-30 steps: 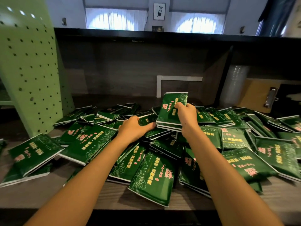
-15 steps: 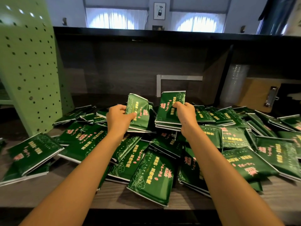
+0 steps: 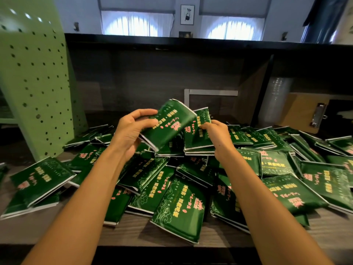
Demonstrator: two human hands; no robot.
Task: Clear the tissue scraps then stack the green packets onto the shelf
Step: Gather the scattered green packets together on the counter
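Pinching one green packet by its edge, the left hand holds it over the stack gripped by the right hand; packets are probably light, soft, slippery.

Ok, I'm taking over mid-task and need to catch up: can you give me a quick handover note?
Left hand grips one green packet, raised and tilted.
Right hand holds a small stack of packets beside it.
Loose packets lie scattered over the shelf.
Done: no tissue scraps in sight, but no finished stack on the shelf.
Left: probably add the held packet to the stack, then gather the rest.
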